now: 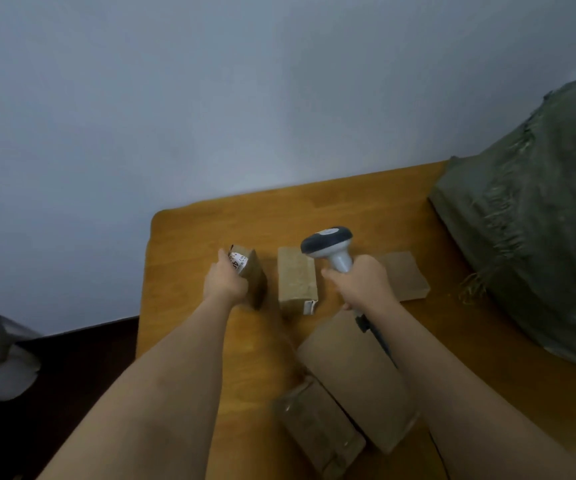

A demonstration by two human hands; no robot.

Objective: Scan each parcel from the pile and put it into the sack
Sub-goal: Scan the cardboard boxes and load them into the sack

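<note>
The green woven sack (529, 216) slumps at three o'clock, its bulk spilling over the right edge of the wooden tabletop (210, 341); I cannot see its mouth from here. Down at six o'clock, nearest me, lies the biggest parcel (355, 379), with a taped one (317, 427) touching its left flank. Further out, at about one o'clock behind my right wrist, a flat parcel (407, 275) lies on the wood, and at twelve o'clock a squat brown parcel (295, 278) sits between my two hands. My left hand (225, 282) is curled round the smallest parcel (250, 275) at eleven o'clock, tipping it on edge so its white label (237, 262) faces up and to the left. My right hand (362, 282) is wrapped round the grip of the scanner (329, 245), whose head points left toward that box.

I judge this to be the scanning step for the small parcel. Next I need the scanner's window squared to the label, which is partly under my fingers, then a carry across to the sack at three o'clock.
</note>
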